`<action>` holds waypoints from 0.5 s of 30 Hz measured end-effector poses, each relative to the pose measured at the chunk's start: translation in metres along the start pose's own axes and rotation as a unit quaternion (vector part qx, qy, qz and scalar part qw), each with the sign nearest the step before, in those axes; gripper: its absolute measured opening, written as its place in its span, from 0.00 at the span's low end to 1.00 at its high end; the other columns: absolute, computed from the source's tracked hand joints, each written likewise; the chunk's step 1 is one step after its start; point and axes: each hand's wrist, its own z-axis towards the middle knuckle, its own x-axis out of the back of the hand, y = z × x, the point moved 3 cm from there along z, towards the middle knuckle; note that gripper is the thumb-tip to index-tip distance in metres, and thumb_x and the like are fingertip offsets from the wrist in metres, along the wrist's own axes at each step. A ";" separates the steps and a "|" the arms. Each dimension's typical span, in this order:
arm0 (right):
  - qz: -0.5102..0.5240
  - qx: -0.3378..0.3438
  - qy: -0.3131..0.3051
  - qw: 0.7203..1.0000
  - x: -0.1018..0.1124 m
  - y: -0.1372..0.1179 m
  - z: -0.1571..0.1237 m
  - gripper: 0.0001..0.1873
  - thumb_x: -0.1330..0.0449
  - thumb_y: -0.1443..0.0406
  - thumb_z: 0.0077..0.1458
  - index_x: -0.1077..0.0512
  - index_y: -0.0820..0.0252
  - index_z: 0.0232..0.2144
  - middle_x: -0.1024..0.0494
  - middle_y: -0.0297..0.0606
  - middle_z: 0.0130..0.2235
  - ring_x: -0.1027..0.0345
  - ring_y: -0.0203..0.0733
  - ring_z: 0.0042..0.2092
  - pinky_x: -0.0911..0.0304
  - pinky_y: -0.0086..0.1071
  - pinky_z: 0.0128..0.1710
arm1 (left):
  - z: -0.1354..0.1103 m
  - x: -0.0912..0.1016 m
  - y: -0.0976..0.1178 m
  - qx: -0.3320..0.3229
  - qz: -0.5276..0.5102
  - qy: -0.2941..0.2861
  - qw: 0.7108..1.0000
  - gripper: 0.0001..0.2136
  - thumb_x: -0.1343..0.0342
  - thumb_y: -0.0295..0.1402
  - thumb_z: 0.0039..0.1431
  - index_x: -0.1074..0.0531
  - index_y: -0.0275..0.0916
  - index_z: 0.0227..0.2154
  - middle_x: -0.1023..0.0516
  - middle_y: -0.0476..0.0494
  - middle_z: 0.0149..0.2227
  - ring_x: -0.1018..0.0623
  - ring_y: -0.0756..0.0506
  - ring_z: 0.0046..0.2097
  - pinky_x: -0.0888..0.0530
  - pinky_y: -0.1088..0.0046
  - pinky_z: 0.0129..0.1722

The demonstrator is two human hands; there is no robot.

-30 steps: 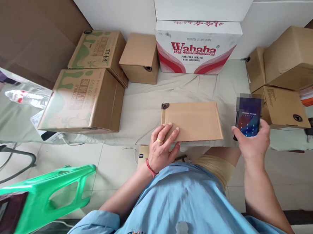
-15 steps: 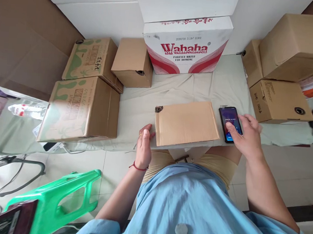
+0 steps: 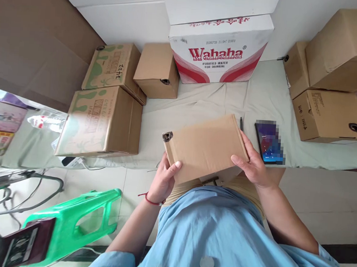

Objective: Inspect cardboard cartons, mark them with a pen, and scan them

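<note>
A flat brown cardboard box (image 3: 204,145) is tilted and raised off the cloth-covered table (image 3: 198,104), held between both hands. My left hand (image 3: 165,177) grips its near left corner, thumb on top. My right hand (image 3: 252,164) grips its right edge, fingers closed on the cardboard. A phone (image 3: 270,142) with a lit screen lies on the table just right of the box, with no hand on it. A dark pen (image 3: 241,123) lies between box and phone.
A white and red Wahaha carton (image 3: 221,47) stands at the back. Green-printed cartons (image 3: 102,118) and a small brown box (image 3: 158,70) sit at the left, brown cartons (image 3: 327,114) at the right. A green plastic stool (image 3: 70,219) stands on the floor at lower left.
My right hand put the phone down on the table and moved to the box's right edge. My left hand took the near left corner, and the box came up tilted.
</note>
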 end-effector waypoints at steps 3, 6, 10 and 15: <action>-0.021 0.024 -0.057 0.998 -0.008 -0.009 0.004 0.48 0.33 0.43 0.66 0.42 0.46 0.79 0.35 0.42 0.78 0.41 0.57 0.79 0.39 0.56 0.78 | -0.012 0.017 0.007 0.061 -0.010 0.006 0.998 0.35 0.28 0.54 0.58 0.26 0.41 0.63 0.13 0.33 0.53 0.13 0.30 0.55 0.14 0.54 0.54; -0.004 0.072 -0.087 0.994 -0.012 -0.010 0.008 0.45 0.35 0.41 0.66 0.39 0.44 0.77 0.42 0.41 0.81 0.47 0.57 0.81 0.41 0.57 0.78 | -0.016 0.034 0.029 0.042 -0.007 0.066 0.997 0.34 0.26 0.52 0.55 0.24 0.43 0.60 0.13 0.37 0.49 0.13 0.31 0.53 0.12 0.56 0.52; 0.048 0.071 -0.081 0.993 -0.008 0.002 0.007 0.32 0.34 0.44 0.68 0.28 0.41 0.69 0.37 0.41 0.78 0.41 0.54 0.78 0.35 0.56 0.75 | -0.002 0.046 0.091 -0.081 -0.023 0.198 0.977 0.29 0.31 0.52 0.58 0.23 0.47 0.59 0.14 0.42 0.55 0.21 0.30 0.66 0.14 0.50 0.57; 0.091 0.051 -0.041 0.994 0.008 0.018 -0.008 0.25 0.33 0.47 0.69 0.23 0.46 0.62 0.26 0.44 0.69 0.29 0.52 0.70 0.29 0.53 0.70 | 0.061 0.073 0.171 -0.148 0.122 0.110 0.975 0.33 0.52 0.66 0.65 0.21 0.45 0.55 0.17 0.44 0.64 0.36 0.22 0.77 0.21 0.35 0.50</action>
